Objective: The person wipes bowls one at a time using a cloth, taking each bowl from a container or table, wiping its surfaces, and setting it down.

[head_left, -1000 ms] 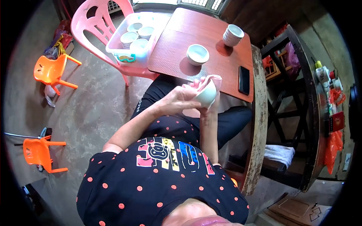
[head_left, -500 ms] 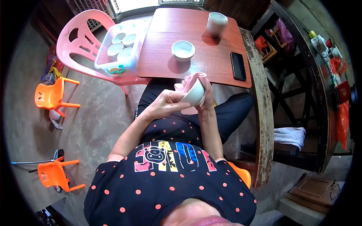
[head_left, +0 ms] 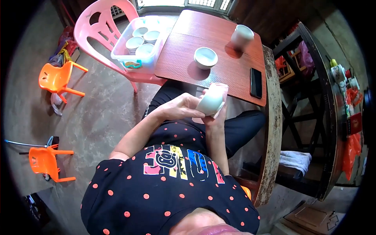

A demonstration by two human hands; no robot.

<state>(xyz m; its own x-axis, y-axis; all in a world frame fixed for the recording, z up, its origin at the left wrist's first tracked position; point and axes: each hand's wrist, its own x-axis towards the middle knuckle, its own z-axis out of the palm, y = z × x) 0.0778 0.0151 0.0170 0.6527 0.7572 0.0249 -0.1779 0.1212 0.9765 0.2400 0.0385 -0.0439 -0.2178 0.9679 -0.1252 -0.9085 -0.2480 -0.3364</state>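
A white bowl [head_left: 210,102] is tilted on its side above my lap, just off the table's near edge. My left hand [head_left: 181,106] grips it from the left, fingers curled along its wall. On the other side my right hand [head_left: 217,117] presses a pink cloth [head_left: 221,87] against the bowl; part of that cloth pokes out over the rim, and the rest is hidden by the bowl and fingers. Ahead on the table stand white bowls, apparently stacked [head_left: 205,58], with a taller blurred stack of bowls or cups [head_left: 242,36] farther back.
A brown table [head_left: 176,53] is in front of me, a black phone [head_left: 255,83] at its right. On a pink chair [head_left: 98,51] to the left sits a clear plastic bin [head_left: 118,55] with several white bowls. A worn wooden bench [head_left: 270,156] runs along the right; orange stools [head_left: 55,78] are at left.
The view has shifted, so the table appears farther right and lower. The bowl has turned in my hands, showing more of its outer side and less pink cloth.
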